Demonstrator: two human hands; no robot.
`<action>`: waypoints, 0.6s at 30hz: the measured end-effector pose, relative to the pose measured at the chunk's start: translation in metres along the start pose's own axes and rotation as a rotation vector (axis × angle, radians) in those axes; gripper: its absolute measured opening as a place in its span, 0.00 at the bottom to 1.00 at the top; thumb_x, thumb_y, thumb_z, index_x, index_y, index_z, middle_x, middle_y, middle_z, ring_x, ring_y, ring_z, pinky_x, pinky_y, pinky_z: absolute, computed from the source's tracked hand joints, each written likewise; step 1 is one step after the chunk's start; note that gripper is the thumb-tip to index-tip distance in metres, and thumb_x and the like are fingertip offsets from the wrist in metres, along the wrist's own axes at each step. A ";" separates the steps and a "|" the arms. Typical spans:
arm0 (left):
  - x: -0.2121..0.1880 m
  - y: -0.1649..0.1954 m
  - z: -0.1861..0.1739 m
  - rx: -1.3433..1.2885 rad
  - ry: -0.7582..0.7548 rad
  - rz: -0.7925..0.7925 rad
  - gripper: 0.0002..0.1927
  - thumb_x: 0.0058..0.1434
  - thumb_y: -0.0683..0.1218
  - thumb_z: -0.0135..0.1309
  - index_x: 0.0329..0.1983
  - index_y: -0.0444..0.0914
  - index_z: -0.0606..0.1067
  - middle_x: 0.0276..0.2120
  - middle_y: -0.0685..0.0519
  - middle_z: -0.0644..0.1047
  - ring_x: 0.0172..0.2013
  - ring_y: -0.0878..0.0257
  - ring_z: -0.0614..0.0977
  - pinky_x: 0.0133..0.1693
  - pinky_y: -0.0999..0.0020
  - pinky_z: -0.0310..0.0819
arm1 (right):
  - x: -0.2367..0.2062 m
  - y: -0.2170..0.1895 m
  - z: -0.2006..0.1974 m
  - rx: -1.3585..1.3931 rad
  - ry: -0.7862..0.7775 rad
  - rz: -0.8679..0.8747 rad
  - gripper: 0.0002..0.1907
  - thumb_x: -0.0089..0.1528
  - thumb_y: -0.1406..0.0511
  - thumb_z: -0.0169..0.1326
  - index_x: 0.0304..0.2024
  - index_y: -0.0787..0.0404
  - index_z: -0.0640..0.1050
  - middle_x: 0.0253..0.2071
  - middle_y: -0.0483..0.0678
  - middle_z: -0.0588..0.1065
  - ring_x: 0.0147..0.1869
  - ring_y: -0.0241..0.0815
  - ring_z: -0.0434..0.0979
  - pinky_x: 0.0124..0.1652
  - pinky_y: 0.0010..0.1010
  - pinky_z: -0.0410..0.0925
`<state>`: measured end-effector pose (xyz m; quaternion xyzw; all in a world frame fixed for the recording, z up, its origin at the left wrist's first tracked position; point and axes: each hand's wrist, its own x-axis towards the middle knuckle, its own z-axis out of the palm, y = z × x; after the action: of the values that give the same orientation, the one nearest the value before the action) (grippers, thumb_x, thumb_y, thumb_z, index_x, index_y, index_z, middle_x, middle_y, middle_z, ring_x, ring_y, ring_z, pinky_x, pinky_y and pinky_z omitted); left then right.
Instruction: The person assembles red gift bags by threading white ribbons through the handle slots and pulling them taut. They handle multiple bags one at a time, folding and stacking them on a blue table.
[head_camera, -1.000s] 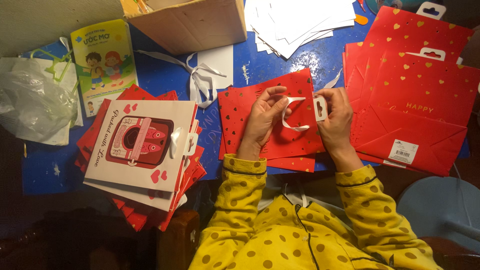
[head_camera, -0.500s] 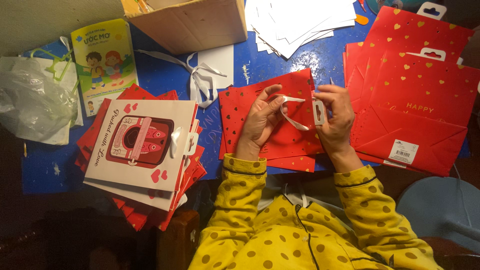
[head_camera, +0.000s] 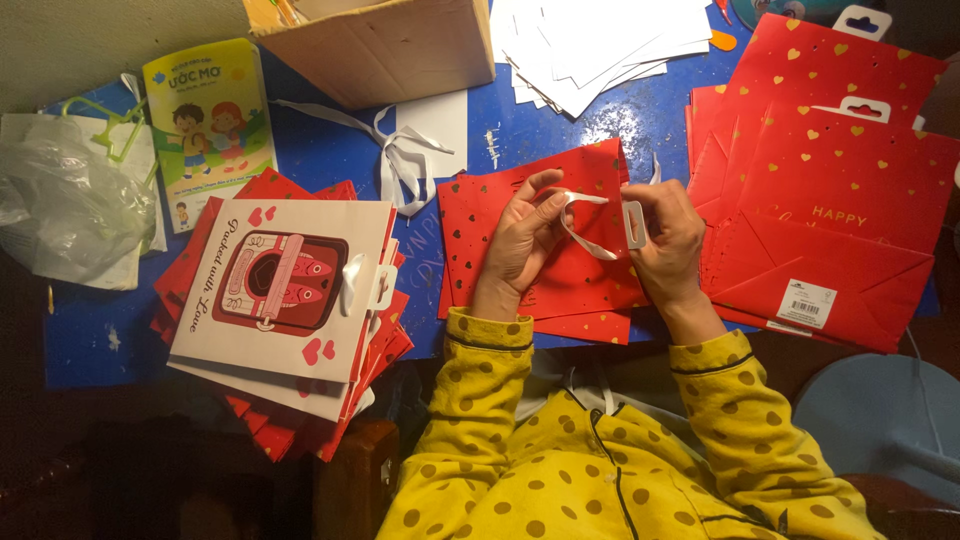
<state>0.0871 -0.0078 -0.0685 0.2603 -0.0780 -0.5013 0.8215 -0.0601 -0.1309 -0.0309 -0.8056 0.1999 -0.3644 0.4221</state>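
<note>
At the far left of the frame a crumpled plastic bag (head_camera: 70, 205) lies on the blue worktop (head_camera: 330, 160). Right of it sits a stack of gift bags (head_camera: 285, 305), white one uppermost. At centre, the left hand (head_camera: 525, 240) pinches a white ribbon (head_camera: 580, 225) over a flat red gift bag (head_camera: 545, 225). The right hand (head_camera: 670, 240) grips the ribbon's white tag (head_camera: 634, 224). A pile of red heart-print bags (head_camera: 830, 180) fills the right.
</note>
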 end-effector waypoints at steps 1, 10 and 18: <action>0.000 0.000 0.000 0.001 0.006 -0.002 0.19 0.68 0.37 0.58 0.61 0.35 0.69 0.40 0.52 0.79 0.37 0.67 0.82 0.43 0.74 0.79 | 0.000 0.000 0.000 -0.009 -0.003 0.008 0.09 0.66 0.72 0.59 0.48 0.62 0.78 0.37 0.47 0.69 0.34 0.35 0.70 0.34 0.26 0.65; -0.002 0.001 0.004 0.015 0.003 -0.031 0.20 0.67 0.38 0.57 0.61 0.36 0.68 0.41 0.52 0.79 0.42 0.66 0.81 0.49 0.69 0.79 | -0.001 0.011 0.000 -0.032 -0.058 0.022 0.07 0.69 0.70 0.56 0.49 0.64 0.77 0.38 0.49 0.73 0.39 0.37 0.75 0.38 0.30 0.68; -0.002 -0.001 0.003 0.133 0.030 -0.053 0.20 0.69 0.39 0.57 0.63 0.35 0.68 0.44 0.50 0.79 0.46 0.65 0.80 0.52 0.66 0.77 | -0.002 0.014 0.003 0.012 0.032 0.204 0.05 0.76 0.67 0.49 0.50 0.63 0.72 0.36 0.49 0.78 0.37 0.39 0.80 0.37 0.30 0.71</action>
<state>0.0838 -0.0075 -0.0659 0.3240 -0.0919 -0.5127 0.7897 -0.0591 -0.1357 -0.0449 -0.7728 0.2854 -0.3334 0.4584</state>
